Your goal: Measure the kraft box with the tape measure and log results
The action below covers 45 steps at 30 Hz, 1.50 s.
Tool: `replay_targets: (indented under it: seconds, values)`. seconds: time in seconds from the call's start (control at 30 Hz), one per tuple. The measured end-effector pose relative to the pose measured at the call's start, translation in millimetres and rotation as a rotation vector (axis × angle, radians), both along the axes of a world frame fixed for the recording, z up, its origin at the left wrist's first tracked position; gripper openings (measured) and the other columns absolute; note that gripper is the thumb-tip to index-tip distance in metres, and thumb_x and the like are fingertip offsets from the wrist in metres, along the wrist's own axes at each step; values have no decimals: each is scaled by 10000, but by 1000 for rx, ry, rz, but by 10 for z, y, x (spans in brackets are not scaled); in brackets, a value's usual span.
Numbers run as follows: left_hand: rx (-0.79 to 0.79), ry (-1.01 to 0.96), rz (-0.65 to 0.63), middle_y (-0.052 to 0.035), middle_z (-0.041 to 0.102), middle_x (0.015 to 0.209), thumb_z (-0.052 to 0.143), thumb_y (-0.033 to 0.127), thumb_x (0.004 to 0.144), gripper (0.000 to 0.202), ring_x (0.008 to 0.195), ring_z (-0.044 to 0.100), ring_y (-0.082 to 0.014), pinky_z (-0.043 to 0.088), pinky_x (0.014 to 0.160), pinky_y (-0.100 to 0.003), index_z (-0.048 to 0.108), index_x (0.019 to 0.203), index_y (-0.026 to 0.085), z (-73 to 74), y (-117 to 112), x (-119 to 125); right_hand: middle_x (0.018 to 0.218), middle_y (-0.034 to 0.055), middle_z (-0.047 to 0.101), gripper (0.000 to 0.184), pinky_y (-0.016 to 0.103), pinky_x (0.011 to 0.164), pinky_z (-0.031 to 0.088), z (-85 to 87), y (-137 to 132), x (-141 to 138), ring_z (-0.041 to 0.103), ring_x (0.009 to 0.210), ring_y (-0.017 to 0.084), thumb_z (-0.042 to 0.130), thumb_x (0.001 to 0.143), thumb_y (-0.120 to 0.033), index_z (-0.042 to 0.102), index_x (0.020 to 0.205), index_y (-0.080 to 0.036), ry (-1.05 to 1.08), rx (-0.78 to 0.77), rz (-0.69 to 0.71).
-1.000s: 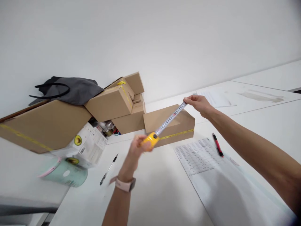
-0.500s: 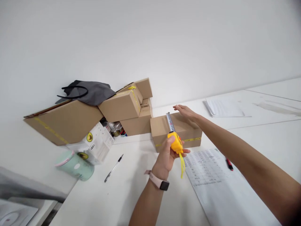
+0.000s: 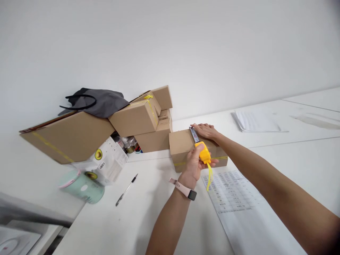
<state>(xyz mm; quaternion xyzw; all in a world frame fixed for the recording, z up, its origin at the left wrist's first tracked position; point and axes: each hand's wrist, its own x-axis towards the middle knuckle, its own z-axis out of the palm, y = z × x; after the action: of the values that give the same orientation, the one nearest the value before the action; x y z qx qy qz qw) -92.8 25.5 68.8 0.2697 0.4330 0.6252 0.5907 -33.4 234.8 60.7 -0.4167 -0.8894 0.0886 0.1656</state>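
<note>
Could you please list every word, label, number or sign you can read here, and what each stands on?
No text reads clearly.
Tape measure blade: numbers, too small.
Printed sheet: rows of print, blurred.
White avocado box: print and a barcode, too small.
Teal container: pale markings, unreadable.
Paper stack: faint print, unreadable.

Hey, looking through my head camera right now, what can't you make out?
All in the head view:
Silver tape-measure blade: numbers too small to read surely.
Brown cardboard box below it: right part of the top covered by the right hand and forearm.
White printed paper sheet: text too small and blurred; right side behind that forearm.
Small items below the stacked brown cardboard boxes: partly hidden by the white avocado-printed carton.
</note>
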Motion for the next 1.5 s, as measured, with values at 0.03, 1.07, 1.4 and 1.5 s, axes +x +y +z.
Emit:
replay_targets:
  seconds: [0.03,1.07,1.4,1.5]
  values:
    - [-1,4,-2,-33,665,796,781,534,717,468,588,718,-184,538,530,-248,592,917,156,7,1,-5,1400,100,618,591,621,1007,372,-12,13,-12,534,1241,370,157,994,-547,537,1402,-352,-1,-12,-4]
    - [213,411,271,-40,600,1143,843,446,688,719,790,730,-203,583,604,-280,454,1270,282,-258,-970,-582,1452,118,578,738,516,1129,379,-7,-371,1231,525,1334,336,298,923,-755,529,1465,-310,766,-403,-185]
    - [260,389,215,-54,633,1080,821,481,674,621,660,700,-166,558,568,-295,550,1160,205,9,-750,-872,1431,61,605,643,481,1004,490,116,-977,1229,562,1281,360,453,892,-706,555,1415,-346,430,-337,-148]
    - [295,410,211,-44,628,1071,809,486,688,614,660,694,-158,555,558,-280,550,1169,205,217,-722,-903,1242,89,705,592,496,894,504,325,-939,1198,644,1106,367,411,906,-702,588,1333,-332,312,-232,-223]
